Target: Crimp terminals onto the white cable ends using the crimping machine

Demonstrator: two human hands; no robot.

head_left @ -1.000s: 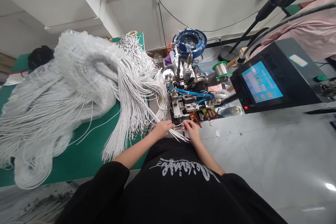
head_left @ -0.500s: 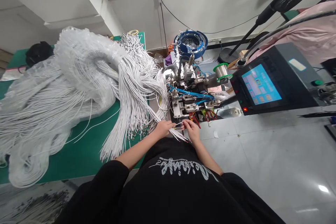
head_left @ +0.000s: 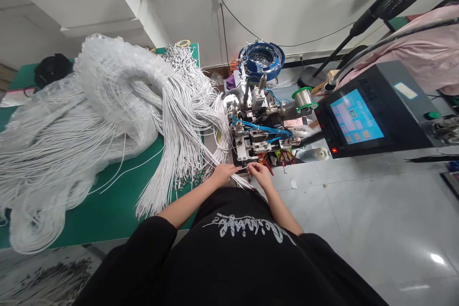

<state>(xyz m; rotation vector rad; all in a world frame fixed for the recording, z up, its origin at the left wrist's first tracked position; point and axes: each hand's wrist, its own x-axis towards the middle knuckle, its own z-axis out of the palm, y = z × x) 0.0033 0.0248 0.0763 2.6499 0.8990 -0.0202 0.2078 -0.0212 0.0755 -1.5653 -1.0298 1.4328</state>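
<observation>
My left hand (head_left: 224,173) is closed around a small bunch of white cables (head_left: 241,181), whose loose ends stick out below it toward my shirt. Fingertips of my right hand (head_left: 259,173) pinch the end of one white cable, stretched across the short gap between my hands. Both hands are at the front edge of a bench machine (head_left: 256,129) with metal slides and blue air tubes. From the left hand the cables run back to a large spread of white cables (head_left: 179,138) on the green table (head_left: 118,201).
Plastic-wrapped cable bundles (head_left: 107,76) cover the table's left side. Behind the machine stands a blue bowl feeder (head_left: 261,60). A solder wire spool (head_left: 304,99) and a touchscreen control box (head_left: 358,117) are to the right. Red-handled pliers (head_left: 266,164) lie near my right hand.
My hands stay nearly in place, with the right hand shifted very slightly left. The loose cable ends below them have moved a little left. The view has shifted slightly.
</observation>
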